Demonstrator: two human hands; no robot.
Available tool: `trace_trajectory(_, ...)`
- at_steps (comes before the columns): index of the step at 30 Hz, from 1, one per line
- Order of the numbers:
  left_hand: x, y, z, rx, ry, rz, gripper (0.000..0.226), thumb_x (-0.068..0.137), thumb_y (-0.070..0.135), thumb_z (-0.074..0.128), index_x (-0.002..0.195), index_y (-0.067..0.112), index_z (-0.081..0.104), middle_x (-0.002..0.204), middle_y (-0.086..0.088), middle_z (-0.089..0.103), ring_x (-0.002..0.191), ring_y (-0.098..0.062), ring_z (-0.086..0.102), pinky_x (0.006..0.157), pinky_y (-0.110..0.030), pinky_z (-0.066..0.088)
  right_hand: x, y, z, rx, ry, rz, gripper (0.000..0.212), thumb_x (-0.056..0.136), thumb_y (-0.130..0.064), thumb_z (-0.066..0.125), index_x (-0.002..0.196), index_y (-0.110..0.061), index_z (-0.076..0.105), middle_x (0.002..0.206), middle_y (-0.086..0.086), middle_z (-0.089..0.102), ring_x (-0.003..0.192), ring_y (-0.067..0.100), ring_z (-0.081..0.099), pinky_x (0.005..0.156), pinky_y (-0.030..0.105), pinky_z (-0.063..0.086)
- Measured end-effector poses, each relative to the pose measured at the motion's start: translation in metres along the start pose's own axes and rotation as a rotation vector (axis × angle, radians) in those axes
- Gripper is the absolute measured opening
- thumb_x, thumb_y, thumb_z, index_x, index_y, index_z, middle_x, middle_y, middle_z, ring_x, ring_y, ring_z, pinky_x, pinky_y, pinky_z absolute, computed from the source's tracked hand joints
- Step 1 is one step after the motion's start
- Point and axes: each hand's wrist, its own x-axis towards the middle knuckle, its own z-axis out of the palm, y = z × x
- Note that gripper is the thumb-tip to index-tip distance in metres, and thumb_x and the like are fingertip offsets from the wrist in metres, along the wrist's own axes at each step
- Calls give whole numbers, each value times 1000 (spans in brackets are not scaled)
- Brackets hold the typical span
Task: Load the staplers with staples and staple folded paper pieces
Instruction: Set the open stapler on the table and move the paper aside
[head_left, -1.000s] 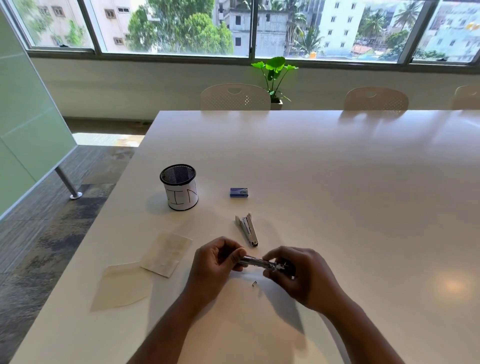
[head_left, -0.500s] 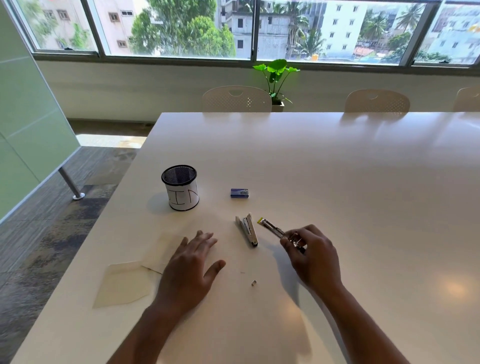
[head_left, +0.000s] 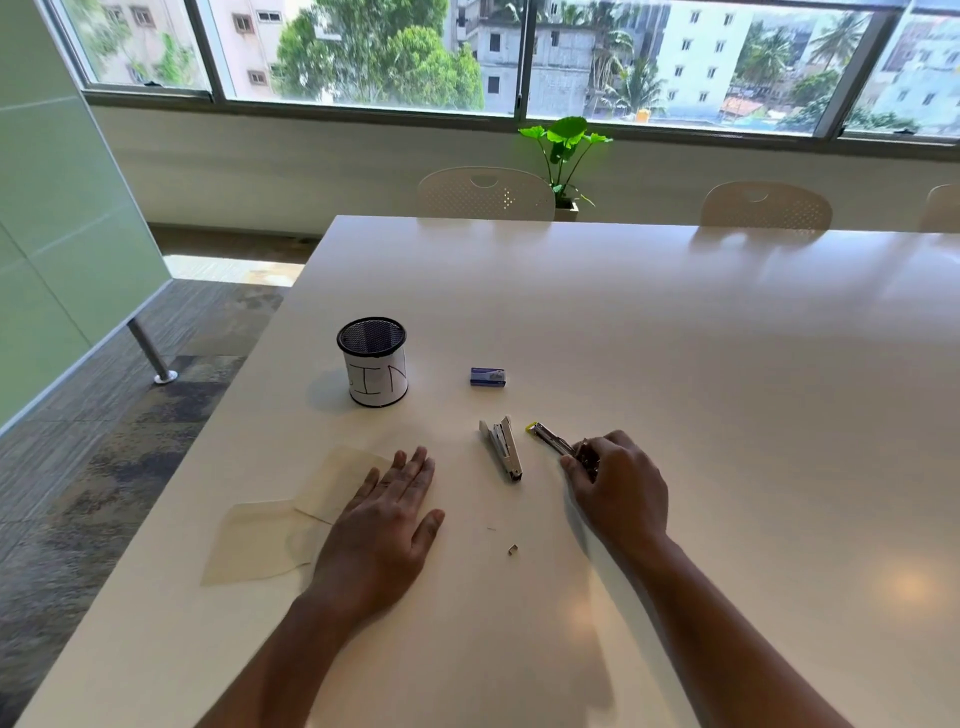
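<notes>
On the white desk (head_left: 675, 364), my left hand (head_left: 382, 525) lies flat, grip apart, on beige folded paper (head_left: 337, 480); my right hand (head_left: 621, 491) has its grip clamped on a yellow-tipped metal stapler (head_left: 553, 441).

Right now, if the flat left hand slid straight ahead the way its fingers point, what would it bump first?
Probably nothing nearby: the left hand points past the black mesh cup with white paper wrap, between it and the small blue staple box. Depth is unclear.

- A single wide-angle head-worn view looks forward and down across the bench (head_left: 675, 338).
- Hands sit close at lower centre; windows (head_left: 363, 52) span the frame's top.
</notes>
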Motion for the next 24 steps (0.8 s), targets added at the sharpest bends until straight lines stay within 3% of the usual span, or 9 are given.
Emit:
trace_trajectory(8,0,1,-1,-10,-3,-2,83,85,63,-7,162,31,1,167,18,-10,151,2,-13,125,-25,-5,-38,-13,-12,5,160,-174,31,85,-34,77,114,-25,73,109,-2,64,106,25,57,85,41,51)
trace_trajectory(12,-1,0,-3,-38,8,0,85,84,65,-5,162,31,6,167,18,-6,150,4,-10,125,-24,-5,-52,-17,-5,-49,129,-263,28,84,-33,79,111,-27,74,110,-2,63,106,25,57,83,42,52)
trace_trajectory(15,-1,0,-3,-50,12,0,86,84,66,-4,162,32,8,168,19,-4,150,6,-10,125,-24,-4,-53,-20,-3,-5,86,-315,15,84,-31,77,99,-32,75,101,-8,65,98,21,58,78,39,53)
trace_trajectory(18,-1,-2,-2,-69,9,-2,85,85,66,-2,162,31,9,169,18,-2,152,3,-8,126,-25,-2,-57,-26,-3,136,-64,-403,6,87,-34,75,93,-34,76,91,-18,67,89,11,60,74,35,56)
trace_trajectory(20,-1,-1,-3,-68,11,-1,85,85,66,-2,162,31,8,168,18,-3,153,3,-8,126,-25,-2,-60,-30,-3,183,-157,-467,9,91,-39,69,95,-35,76,92,-19,66,87,8,60,73,34,56)
trace_trajectory(24,-1,0,-5,-69,17,1,78,92,64,5,162,30,7,168,17,-4,153,2,-8,124,-24,-4,-66,-37,-6,155,-189,-565,22,97,-50,60,107,-39,76,101,-18,64,91,6,60,72,31,56)
